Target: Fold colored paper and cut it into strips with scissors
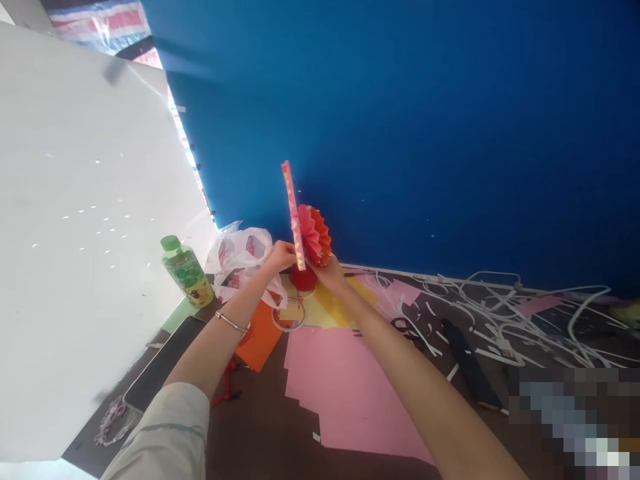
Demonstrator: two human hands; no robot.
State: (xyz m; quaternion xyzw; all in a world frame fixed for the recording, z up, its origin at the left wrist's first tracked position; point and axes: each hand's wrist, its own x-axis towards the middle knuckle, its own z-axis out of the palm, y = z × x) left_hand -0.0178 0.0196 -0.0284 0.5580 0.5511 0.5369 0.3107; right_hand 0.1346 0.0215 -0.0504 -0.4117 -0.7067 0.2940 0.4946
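Both hands hold a folded paper decoration up in front of the blue wall. It has a pleated pink and orange paper rosette [315,233] and a long narrow pink strip with a yellow pattern [294,213], nearly upright at its left side. My left hand [281,256] is closed, fingertips at the strip's lower end. My right hand [327,273] is closed around the underside of the rosette, its fingers partly hidden. Just below the hands is a red rounded thing [303,280] whose kind I cannot make out. Sheets of yellow paper [325,310] lie underneath.
Pink paper [350,393] and orange paper [260,337] cover part of the dark table. At left stand a green-capped bottle [187,273] and a white plastic bag [240,257], near a dark phone-like slab [163,363]. Black-handled scissors [407,330], white cables and paper scraps lie right.
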